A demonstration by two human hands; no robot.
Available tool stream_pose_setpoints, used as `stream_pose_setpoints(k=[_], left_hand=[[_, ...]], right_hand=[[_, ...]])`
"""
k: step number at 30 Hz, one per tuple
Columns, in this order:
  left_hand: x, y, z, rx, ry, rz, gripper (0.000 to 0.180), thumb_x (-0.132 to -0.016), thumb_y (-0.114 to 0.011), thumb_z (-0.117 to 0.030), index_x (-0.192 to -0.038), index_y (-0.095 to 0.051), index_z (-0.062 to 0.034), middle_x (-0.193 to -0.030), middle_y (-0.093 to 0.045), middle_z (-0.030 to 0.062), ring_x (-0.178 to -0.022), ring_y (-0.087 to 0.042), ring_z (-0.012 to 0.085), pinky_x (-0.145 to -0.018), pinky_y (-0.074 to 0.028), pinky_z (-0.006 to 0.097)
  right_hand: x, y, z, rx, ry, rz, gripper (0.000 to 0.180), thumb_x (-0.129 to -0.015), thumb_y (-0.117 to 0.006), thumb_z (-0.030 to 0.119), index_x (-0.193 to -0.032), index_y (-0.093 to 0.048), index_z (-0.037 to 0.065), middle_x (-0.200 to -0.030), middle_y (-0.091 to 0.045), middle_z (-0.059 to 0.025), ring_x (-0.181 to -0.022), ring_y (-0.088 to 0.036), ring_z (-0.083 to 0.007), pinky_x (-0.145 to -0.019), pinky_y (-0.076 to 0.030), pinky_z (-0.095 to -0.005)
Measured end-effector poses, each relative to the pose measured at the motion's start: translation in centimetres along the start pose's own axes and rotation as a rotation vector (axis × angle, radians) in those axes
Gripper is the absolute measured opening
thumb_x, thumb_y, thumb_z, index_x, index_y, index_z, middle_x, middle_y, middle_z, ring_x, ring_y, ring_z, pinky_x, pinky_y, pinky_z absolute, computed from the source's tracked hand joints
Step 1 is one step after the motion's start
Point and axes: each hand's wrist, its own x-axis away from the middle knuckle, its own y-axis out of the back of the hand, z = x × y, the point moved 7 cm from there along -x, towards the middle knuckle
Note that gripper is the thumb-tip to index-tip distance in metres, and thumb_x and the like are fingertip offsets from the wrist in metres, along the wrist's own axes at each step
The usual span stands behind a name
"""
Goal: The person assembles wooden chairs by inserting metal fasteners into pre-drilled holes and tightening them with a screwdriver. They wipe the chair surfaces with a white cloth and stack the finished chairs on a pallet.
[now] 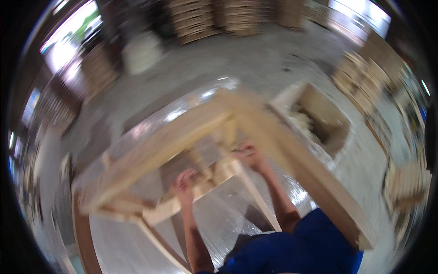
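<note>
A pale wooden frame (pixel 173 141) of long bars and cross slats lies tilted on a shiny, plastic-covered worktable (pixel 228 219). My left hand (pixel 184 183) grips a short cross slat (pixel 205 185) near the middle of the frame. My right hand (pixel 249 153) is closed on the frame where a slat meets the long side bar (pixel 301 169). The picture is blurred by motion, so fine detail of the fingers is unclear.
An open cardboard box (pixel 319 118) with pale scraps stands to the right on the concrete floor. Stacks of wooden pieces (pixel 214 18) line the far wall, and more stacks (pixel 365 82) stand at the right. A white sack (pixel 141 52) sits at the back left.
</note>
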Motion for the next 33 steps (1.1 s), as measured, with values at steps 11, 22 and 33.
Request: stream_pose_setpoints(k=[11,22,33], left_hand=[[1.3,2.2,1.4,0.205,0.08,-0.15,0.004,-0.086,-0.055,0.003,-0.087,-0.059,0.0049,-0.08,-0.061,0.0098,-0.077,-0.06,0.0175,-0.077,-0.052,0.035],[1.9,2.6,1.0,0.072,0.037,-0.29,0.009,-0.084,-0.062,0.0,-0.092,-0.058,0.0055,-0.08,-0.063,0.01,-0.077,-0.06,0.0184,-0.077,-0.051,0.034],[0.4,1.8,0.4,0.148,0.021,0.014,0.018,-0.092,-0.055,-0.012,-0.083,-0.055,0.004,-0.079,-0.061,0.0105,-0.082,-0.059,0.0175,-0.077,-0.051,0.036]], right_hand=[[0.2,-1.7,3.5,0.124,0.087,0.149,0.042,-0.066,-0.084,0.029,-0.093,-0.061,0.006,-0.086,-0.059,-0.0044,-0.078,-0.057,-0.0148,-0.065,-0.048,-0.0273],[0.7,-1.4,3.7,0.108,0.099,0.184,0.043,-0.066,-0.084,0.03,-0.093,-0.061,0.006,-0.085,-0.059,-0.0048,-0.078,-0.057,-0.0151,-0.065,-0.048,-0.0278],[0.1,-0.7,3.2,0.109,0.08,0.154,0.044,-0.066,-0.084,0.031,-0.092,-0.061,0.006,-0.085,-0.06,-0.0052,-0.078,-0.057,-0.0153,-0.066,-0.048,-0.0282]])
